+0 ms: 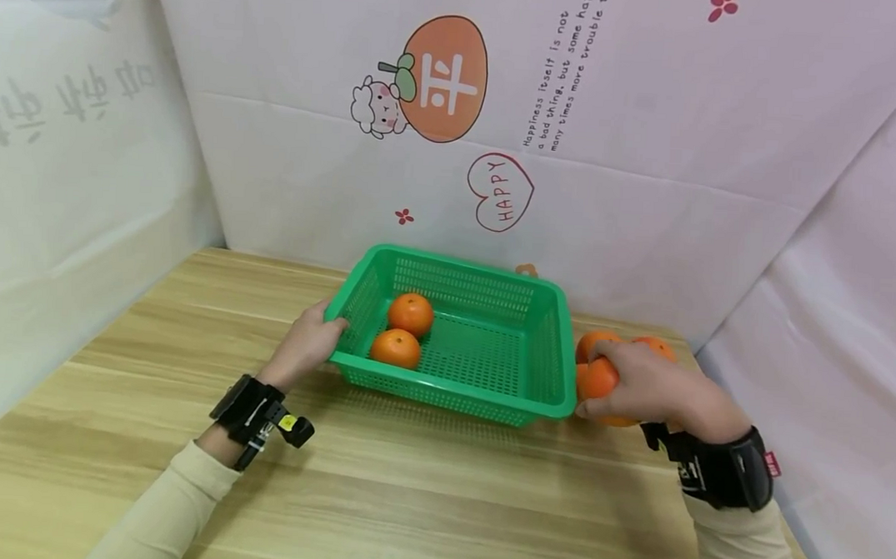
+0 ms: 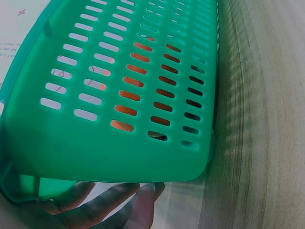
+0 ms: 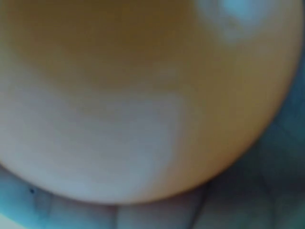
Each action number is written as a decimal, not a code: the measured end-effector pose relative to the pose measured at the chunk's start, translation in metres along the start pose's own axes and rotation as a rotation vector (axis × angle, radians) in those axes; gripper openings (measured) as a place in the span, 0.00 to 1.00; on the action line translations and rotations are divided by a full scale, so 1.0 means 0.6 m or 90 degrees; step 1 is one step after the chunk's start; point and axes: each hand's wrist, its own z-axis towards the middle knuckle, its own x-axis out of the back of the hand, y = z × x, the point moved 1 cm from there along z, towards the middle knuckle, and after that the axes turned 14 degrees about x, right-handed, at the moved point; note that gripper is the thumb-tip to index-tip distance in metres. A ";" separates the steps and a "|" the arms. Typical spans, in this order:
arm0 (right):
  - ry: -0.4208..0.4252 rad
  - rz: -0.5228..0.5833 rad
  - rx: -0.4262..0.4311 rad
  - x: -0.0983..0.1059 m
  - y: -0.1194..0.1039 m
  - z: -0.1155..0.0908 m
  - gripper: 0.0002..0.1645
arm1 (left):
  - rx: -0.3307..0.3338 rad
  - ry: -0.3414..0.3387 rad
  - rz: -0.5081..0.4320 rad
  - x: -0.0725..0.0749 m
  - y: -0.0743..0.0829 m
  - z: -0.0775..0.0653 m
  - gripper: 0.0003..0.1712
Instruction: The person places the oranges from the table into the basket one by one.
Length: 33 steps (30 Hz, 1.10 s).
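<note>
A green plastic basket point(image 1: 475, 347) with slotted walls stands on the table, two oranges point(image 1: 410, 314) inside at its left end. My left hand point(image 1: 308, 340) grips the left end of the basket at the rim; in the left wrist view its fingers point(image 2: 112, 200) lie against the end wall. To the right of the basket, my right hand point(image 1: 649, 384) holds an orange point(image 1: 600, 378) between thumb and fingers, close beside the basket's right wall. Several more oranges point(image 1: 597, 343) sit around and under that hand, partly hidden by it. A blurred orange point(image 3: 143, 105) fills most of the right wrist view.
The wood-grain table point(image 1: 438, 496) runs back to a printed white cloth wall point(image 1: 630, 229) just behind the basket. More cloth hangs at the left and right sides. Black camera straps point(image 1: 250, 413) circle both wrists.
</note>
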 end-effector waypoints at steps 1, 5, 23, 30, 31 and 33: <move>0.011 0.004 0.008 0.004 -0.001 0.000 0.39 | -0.001 0.001 0.001 0.000 -0.001 0.000 0.33; 0.048 0.009 0.035 0.018 -0.012 0.002 0.33 | -0.005 0.001 0.004 0.000 -0.001 0.001 0.34; 0.055 0.047 0.032 0.035 -0.069 0.031 0.28 | -0.005 -0.002 0.003 0.000 0.003 -0.001 0.33; 0.056 0.050 0.050 0.037 -0.088 0.045 0.30 | -0.008 -0.002 0.005 0.001 0.000 0.003 0.33; 0.058 0.051 0.056 0.038 -0.091 0.047 0.31 | -0.008 -0.002 0.006 0.002 -0.001 0.004 0.33; 0.062 0.053 0.062 0.040 -0.096 0.051 0.31 | -0.007 -0.001 0.006 0.002 -0.001 0.005 0.33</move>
